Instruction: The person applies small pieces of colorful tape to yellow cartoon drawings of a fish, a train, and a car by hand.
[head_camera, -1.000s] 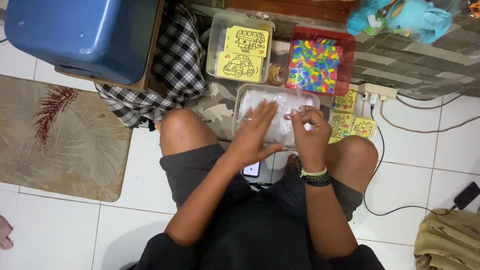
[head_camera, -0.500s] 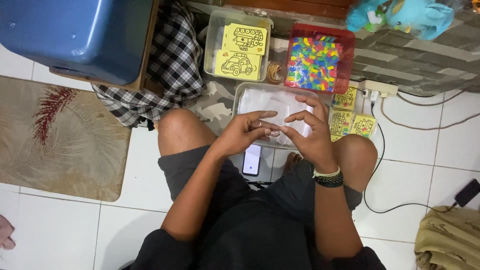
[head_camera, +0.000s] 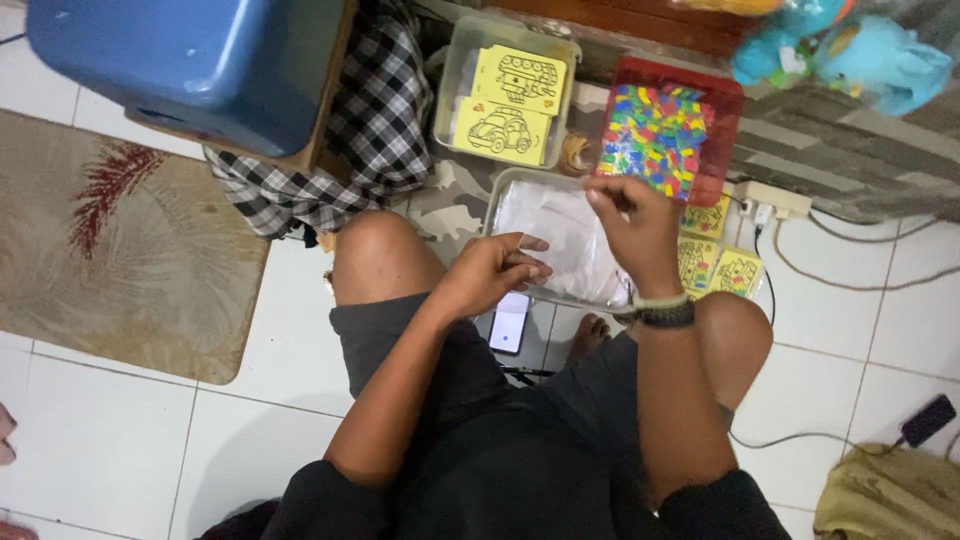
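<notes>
A clear plastic box (head_camera: 497, 197) full of white plastic bags (head_camera: 565, 235) rests on the floor between my knees. My left hand (head_camera: 495, 270) lies on the box's near-left side, fingers closed on the corner of a bag. My right hand (head_camera: 640, 235) is raised over the box's far-right side, its fingertips pinched together on a thin plastic bag just below the red tray (head_camera: 728, 120). The red tray holds several small multicoloured pieces (head_camera: 655, 135). A wristband sits on my right wrist.
Another clear box with yellow picture cards (head_camera: 510, 105) stands behind the bag box. More yellow cards (head_camera: 720, 265) lie to the right, beside a power strip (head_camera: 770, 200) and cables. There is also a phone (head_camera: 510, 325), a blue tub (head_camera: 190, 65), checkered cloth (head_camera: 340, 150), a rug (head_camera: 110, 240) and a blue plush toy (head_camera: 860, 55).
My right hand has lifted off the bags and moved up and right toward the red tray. My left hand has slid back to the box's near-left side.
</notes>
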